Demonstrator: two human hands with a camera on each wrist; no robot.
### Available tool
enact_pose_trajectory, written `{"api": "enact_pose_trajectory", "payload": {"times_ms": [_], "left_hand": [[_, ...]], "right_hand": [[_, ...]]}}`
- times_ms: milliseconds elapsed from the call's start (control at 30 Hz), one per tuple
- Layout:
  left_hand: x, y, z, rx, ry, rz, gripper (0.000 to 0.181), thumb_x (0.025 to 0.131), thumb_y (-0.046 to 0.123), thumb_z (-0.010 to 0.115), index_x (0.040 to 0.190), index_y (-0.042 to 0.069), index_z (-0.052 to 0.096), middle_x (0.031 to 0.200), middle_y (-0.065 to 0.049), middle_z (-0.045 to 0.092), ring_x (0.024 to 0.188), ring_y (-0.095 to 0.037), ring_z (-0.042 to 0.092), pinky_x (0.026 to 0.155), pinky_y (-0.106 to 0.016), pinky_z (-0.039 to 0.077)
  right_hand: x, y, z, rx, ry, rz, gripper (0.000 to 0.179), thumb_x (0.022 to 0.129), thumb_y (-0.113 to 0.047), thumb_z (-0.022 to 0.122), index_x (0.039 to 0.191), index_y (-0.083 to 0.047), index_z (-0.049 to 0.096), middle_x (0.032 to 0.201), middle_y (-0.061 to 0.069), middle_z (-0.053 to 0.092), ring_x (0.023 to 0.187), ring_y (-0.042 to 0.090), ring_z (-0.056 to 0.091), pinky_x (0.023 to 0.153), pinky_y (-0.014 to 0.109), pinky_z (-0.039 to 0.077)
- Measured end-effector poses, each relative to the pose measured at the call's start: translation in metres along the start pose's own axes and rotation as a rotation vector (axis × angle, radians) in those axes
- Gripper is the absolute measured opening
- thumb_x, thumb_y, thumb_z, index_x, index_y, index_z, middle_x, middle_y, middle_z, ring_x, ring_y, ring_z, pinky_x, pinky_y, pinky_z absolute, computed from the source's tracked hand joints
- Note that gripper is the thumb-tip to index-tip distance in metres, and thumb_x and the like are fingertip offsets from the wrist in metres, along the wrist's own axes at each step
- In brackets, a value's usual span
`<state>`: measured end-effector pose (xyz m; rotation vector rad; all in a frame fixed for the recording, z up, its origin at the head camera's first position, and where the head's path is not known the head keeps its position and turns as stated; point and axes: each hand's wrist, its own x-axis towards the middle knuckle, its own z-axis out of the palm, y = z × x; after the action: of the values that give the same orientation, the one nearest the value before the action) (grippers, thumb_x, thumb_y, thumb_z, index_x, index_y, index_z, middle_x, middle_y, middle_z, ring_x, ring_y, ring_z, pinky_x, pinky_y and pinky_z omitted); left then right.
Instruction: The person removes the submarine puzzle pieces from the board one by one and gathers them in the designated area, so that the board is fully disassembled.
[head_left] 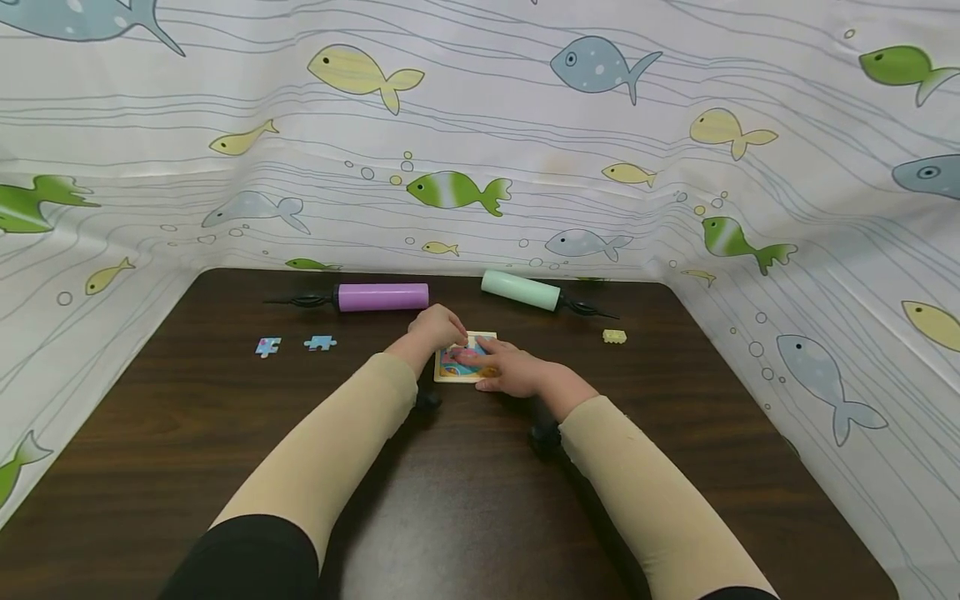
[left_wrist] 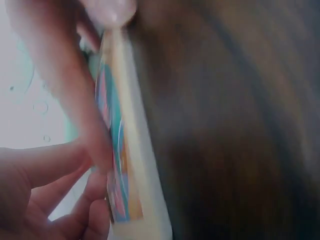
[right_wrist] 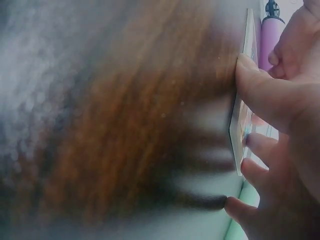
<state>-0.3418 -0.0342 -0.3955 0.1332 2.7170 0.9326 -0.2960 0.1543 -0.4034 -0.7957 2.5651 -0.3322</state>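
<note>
A small picture puzzle (head_left: 471, 376) with a pale frame lies flat on the table, its picture blue, pink and orange. Over its upper left part, my left hand (head_left: 437, 327) bends its fingers down to the picture. In the left wrist view the left thumb and fingers (left_wrist: 42, 162) come together at the puzzle's surface; whether a piece is between them is hidden. My right hand (head_left: 517, 371) rests on the puzzle's right side with fingers spread. Seen from the right wrist, its thumb (right_wrist: 255, 82) touches the near edge, and other fingertips touch the board and the table.
Two blue jigsaw pieces (head_left: 320, 342) lie apart on the left. A yellow toy brick (head_left: 614, 336) is on the right. Behind the puzzle lie a purple hand pump (head_left: 382, 297) and a mint green one (head_left: 521, 291). A fish-print curtain (head_left: 480, 125) encloses the dark wooden table (head_left: 442, 517).
</note>
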Motion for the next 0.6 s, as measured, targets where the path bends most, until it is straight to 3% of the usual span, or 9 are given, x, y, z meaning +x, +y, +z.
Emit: {"api": "enact_pose_trajectory", "payload": {"times_ms": [167,300,467,600], "left_hand": [[0.0,0.01,0.014,0.004,-0.006,0.022,0.008,0.085,0.022,0.077,0.082,0.015,0.075,0.087,0.002,0.07,0.095,-0.024,0.059,0.098,-0.049,0.035],[0.0,0.016,0.02,0.056,0.01,0.036,0.011,0.086,0.021,0.075,0.077,0.015,0.072,0.079,0.003,0.067,0.088,-0.022,0.059,0.103,-0.052,0.03],[0.001,0.019,0.023,0.09,0.032,0.034,0.011,0.086,0.019,0.072,0.076,0.016,0.07,0.08,0.003,0.065,0.087,-0.022,0.058,0.108,-0.054,0.025],[0.001,0.019,0.023,0.089,0.029,0.033,0.01,0.086,0.017,0.07,0.076,0.015,0.069,0.079,0.002,0.064,0.086,-0.022,0.058,0.103,-0.051,0.031]], "right_hand": [[0.0,0.002,0.0,-0.011,0.007,-0.007,0.059,0.098,-0.037,0.06,0.152,-0.03,0.038,0.165,0.003,0.004,0.148,0.032,0.006,0.113,0.057,0.016],[0.0,0.002,0.0,-0.009,0.015,-0.014,0.06,0.097,-0.037,0.06,0.153,-0.03,0.038,0.165,0.001,0.002,0.148,0.033,0.006,0.113,0.058,0.017],[-0.002,0.003,0.001,0.012,0.024,0.008,0.06,0.097,-0.038,0.061,0.153,-0.031,0.038,0.164,0.007,0.001,0.148,0.034,0.005,0.112,0.057,0.019],[-0.005,0.003,0.002,0.027,0.022,0.026,0.06,0.097,-0.039,0.06,0.153,-0.03,0.038,0.164,0.013,0.002,0.148,0.036,0.004,0.113,0.056,0.017]]}}
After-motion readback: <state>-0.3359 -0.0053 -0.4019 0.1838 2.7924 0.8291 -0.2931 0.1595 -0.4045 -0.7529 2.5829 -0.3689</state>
